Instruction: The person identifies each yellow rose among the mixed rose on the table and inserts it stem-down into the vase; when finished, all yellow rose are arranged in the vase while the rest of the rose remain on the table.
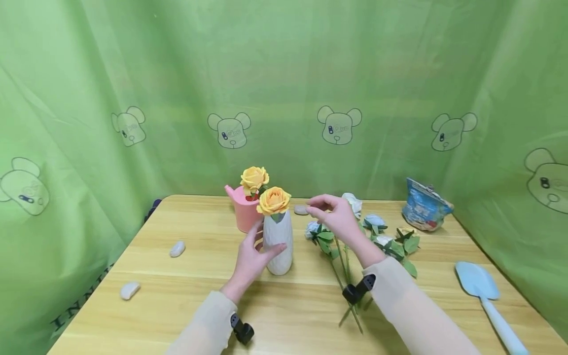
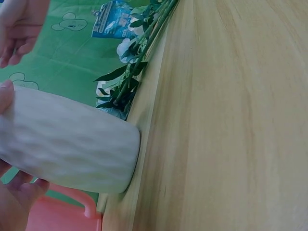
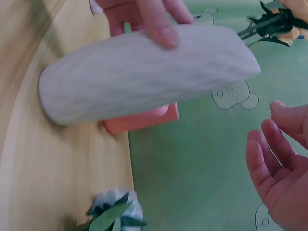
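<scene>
Where the counter comes nearest, a light-blue shovel lies toward its right edge. Farther in, the left hand grips the white vase, thumb across the front; the vase stands upright mid-counter with a yellow rose in its mouth. Right of it, the empty right hand hovers, thumb apart from its loosely bent fingers, near pale roses lying down. A pink watering can stands just behind the vase, a blue bag far right, then a green curtain.
</scene>
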`<state>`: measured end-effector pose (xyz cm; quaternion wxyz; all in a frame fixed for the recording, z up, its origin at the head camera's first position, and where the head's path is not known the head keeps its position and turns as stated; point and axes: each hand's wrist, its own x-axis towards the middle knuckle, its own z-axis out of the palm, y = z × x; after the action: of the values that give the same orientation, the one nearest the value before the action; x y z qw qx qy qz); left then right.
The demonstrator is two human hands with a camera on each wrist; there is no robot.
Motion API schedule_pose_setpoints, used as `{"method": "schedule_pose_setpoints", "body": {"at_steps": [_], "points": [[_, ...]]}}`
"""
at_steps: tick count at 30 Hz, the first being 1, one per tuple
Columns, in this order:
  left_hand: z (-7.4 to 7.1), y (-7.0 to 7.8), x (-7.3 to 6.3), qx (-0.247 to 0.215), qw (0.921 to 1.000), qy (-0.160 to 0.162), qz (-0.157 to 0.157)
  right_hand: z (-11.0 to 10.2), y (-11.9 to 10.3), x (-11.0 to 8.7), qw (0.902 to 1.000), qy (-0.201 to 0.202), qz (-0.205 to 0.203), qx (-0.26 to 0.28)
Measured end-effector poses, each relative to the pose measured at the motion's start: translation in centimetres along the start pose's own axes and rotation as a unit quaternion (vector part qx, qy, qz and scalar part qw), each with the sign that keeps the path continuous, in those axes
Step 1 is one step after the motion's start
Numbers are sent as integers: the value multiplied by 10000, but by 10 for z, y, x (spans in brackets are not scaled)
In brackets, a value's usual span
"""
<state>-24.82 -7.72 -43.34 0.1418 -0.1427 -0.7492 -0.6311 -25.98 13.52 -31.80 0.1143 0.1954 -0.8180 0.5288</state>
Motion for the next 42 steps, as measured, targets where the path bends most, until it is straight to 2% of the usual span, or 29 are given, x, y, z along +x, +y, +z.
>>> {"method": "schedule_pose_setpoints", "body": {"at_steps": [6, 12, 19, 24, 31, 40, 42], "points": [[-2, 6, 0, -108, 9998, -132, -143, -14, 35, -10, 9998, 18, 220, -13], [-5, 26, -4, -179, 9993, -257, -196, -32, 56, -26, 9996, 67, 284, 28], [-3, 6, 0, -17, 9997, -186, -181, -47, 75, -47, 9985, 250, 486, 48], [-3, 0, 0, -92, 9998, -162, -37, -50, 88, -61, 9969, 197, 765, 65], [-3, 0, 0, -79, 9998, -151, -99, -46, 107, -72, 9921, 273, 1206, 211], [-3, -2, 0, -106, 9998, -149, -87, -31, 127, -73, 9767, 63, 2128, 256], [-3, 4, -1, -109, 9997, -185, -100, -29, 131, -72, 9725, 70, 2309, 291]]}}
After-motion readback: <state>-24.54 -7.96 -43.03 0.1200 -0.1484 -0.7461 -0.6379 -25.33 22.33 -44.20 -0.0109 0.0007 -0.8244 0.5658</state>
